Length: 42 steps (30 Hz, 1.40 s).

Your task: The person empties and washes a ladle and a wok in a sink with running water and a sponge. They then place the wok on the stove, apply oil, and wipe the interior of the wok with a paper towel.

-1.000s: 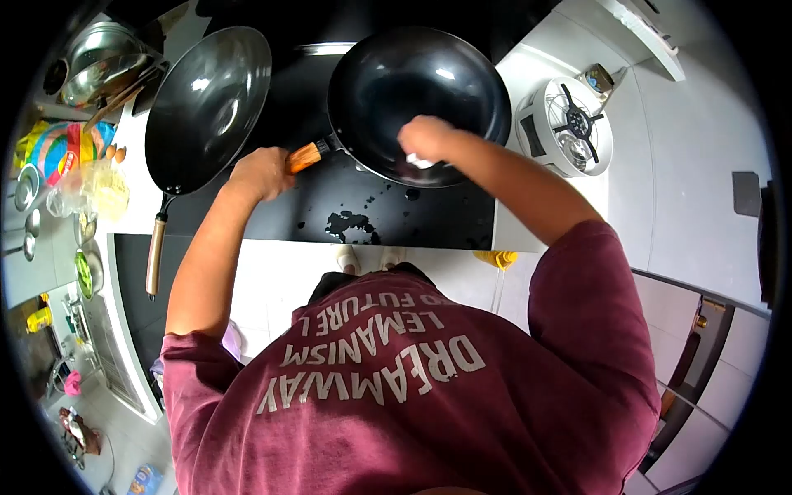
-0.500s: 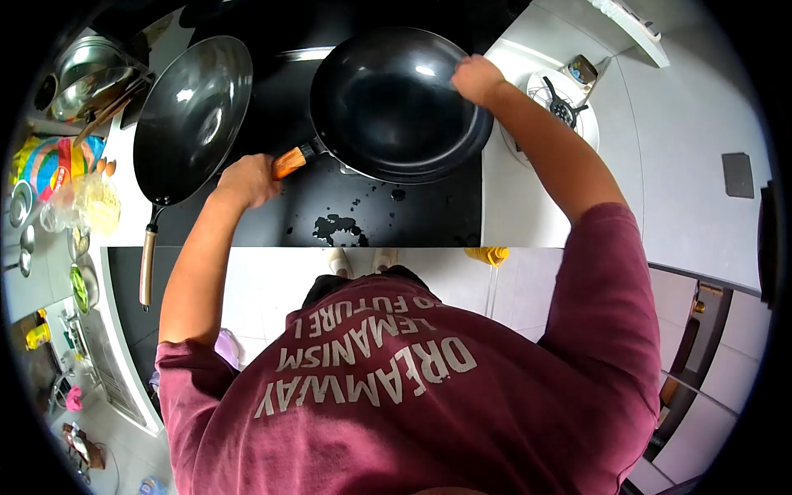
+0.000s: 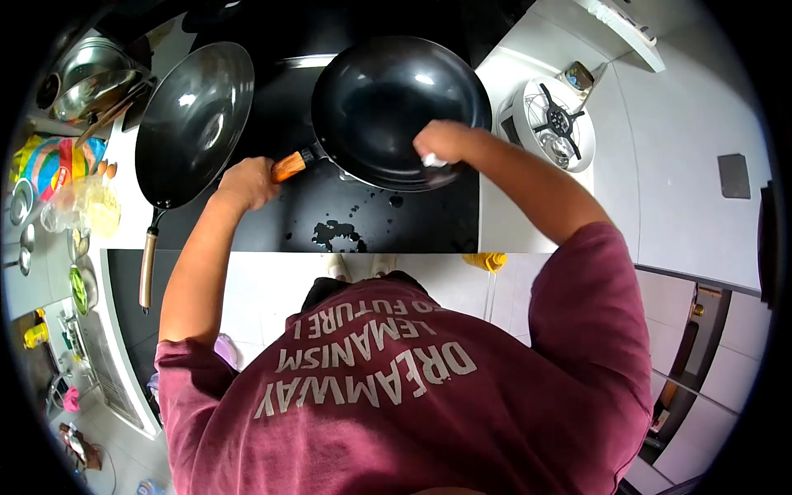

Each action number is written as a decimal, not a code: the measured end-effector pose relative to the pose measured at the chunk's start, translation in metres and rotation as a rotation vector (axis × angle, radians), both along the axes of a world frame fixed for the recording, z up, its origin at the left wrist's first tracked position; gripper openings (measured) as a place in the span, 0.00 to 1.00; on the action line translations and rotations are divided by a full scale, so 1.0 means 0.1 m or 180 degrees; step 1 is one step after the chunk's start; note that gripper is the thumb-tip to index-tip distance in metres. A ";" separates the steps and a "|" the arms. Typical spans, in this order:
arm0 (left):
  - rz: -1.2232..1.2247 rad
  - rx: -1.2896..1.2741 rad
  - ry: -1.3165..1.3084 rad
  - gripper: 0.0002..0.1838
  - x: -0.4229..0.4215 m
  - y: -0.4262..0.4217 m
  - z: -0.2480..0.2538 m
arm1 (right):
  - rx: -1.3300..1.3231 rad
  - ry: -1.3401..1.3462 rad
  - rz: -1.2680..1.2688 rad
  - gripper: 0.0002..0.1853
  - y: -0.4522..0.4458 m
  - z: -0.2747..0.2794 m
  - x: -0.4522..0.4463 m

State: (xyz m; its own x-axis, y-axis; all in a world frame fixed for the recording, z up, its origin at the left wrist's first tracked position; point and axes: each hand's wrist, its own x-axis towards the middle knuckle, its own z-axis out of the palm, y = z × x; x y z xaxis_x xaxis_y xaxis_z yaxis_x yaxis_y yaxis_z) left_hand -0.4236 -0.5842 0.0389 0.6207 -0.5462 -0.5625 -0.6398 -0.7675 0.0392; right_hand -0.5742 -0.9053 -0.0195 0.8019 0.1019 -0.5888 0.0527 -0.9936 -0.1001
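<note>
My left hand (image 3: 250,183) is closed around the wooden handle (image 3: 289,167) of a dark wok (image 3: 388,99) on the black cooktop. Inside the wok, at its near right side, my right hand (image 3: 445,142) is closed on a small white wad (image 3: 432,160), paper or cloth; I cannot tell which. Most of the wad is hidden under the fingers. A second dark wok (image 3: 194,124) sits tilted at the left, its handle pointing toward me, close to my left hand.
Water drops (image 3: 338,235) lie on the black cooktop (image 3: 280,219) near its front edge. To the right stands a round white appliance (image 3: 587,136) with a black pan support (image 3: 558,120). Bags (image 3: 91,205), eggs (image 3: 107,169) and metal bowls (image 3: 91,78) crowd the left side.
My right hand has moved from the wok's far right rim inward and toward me, and the white wad now shows. The left hand keeps its hold on the handle.
</note>
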 end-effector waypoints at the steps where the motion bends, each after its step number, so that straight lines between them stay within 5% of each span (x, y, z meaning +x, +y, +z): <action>1: -0.0011 0.0014 0.0005 0.18 -0.01 0.00 0.01 | -0.0560 -0.0165 0.0272 0.09 -0.21 -0.08 -0.01; 3: -0.0012 -0.0008 0.0013 0.18 -0.02 -0.02 0.01 | -0.1322 -0.0441 0.0083 0.10 -0.55 0.01 0.14; 6: -0.0012 -0.0021 0.0021 0.19 -0.06 -0.01 -0.01 | -0.1634 -0.1559 0.1105 0.10 -0.92 0.09 0.28; 8: -0.0053 0.0028 -0.0010 0.19 -0.07 -0.02 0.03 | -0.1657 -0.1549 0.1075 0.10 -0.86 0.10 0.30; 11: -0.0038 0.0009 0.0028 0.19 -0.03 -0.04 0.07 | -0.1289 -0.0225 -0.0018 0.10 -0.38 0.18 0.16; 14: -0.0037 0.0010 -0.0069 0.19 0.00 -0.04 0.01 | 0.0351 0.0204 0.0674 0.10 -0.01 -0.21 0.03; 15: -0.0051 -0.0005 -0.0067 0.19 0.01 -0.04 0.01 | 0.1460 0.0143 -0.0089 0.12 0.25 0.12 -0.05; 18: -0.0048 0.0011 -0.0035 0.19 0.00 -0.02 0.02 | 0.2196 0.0658 -0.0892 0.14 0.34 0.15 -0.06; 20: -0.0010 0.0059 0.0000 0.20 0.01 -0.04 0.02 | 0.1603 0.0684 0.0060 0.11 0.03 0.09 -0.05; 21: -0.0025 0.0055 0.0011 0.20 0.01 -0.03 0.03 | 0.0515 0.0680 0.0270 0.08 -0.13 0.08 -0.03; 22: -0.0044 0.0060 0.0024 0.20 0.01 -0.03 0.04 | -0.0660 0.0240 0.0253 0.07 -0.32 0.01 -0.06; 23: -0.0062 0.0064 0.0035 0.20 0.00 -0.03 0.05 | -0.1176 0.0434 -0.0367 0.08 -0.31 0.39 0.01; 25: -0.0056 0.0025 -0.0003 0.20 -0.03 -0.03 0.05 | -0.1995 -0.0699 0.0271 0.11 -0.45 0.56 0.07; 26: -0.0034 0.0013 -0.0031 0.21 -0.03 -0.02 0.04 | -0.2078 -0.0553 0.0113 0.12 -0.47 0.51 0.10; 28: -0.0030 0.0043 -0.0010 0.21 -0.01 -0.02 0.04 | -0.1520 -0.0192 -0.0410 0.12 -0.37 0.33 0.03; 30: -0.0032 0.0076 0.0026 0.21 -0.01 -0.04 0.07 | -0.0856 0.0672 0.0631 0.10 -0.30 -0.14 0.04; 32: -0.0046 0.0039 0.0031 0.20 0.02 -0.03 0.04 | 0.1456 0.0683 -0.0027 0.11 -0.01 -0.21 0.08; 36: -0.0049 -0.0038 0.0084 0.19 0.01 -0.02 0.06 | 0.3379 -0.0277 -0.1394 0.11 0.75 -0.44 0.65; 42: -0.0111 0.0135 0.0125 0.18 0.05 -0.05 0.04 | 0.4154 -0.2758 -0.2936 0.12 0.75 -0.75 1.69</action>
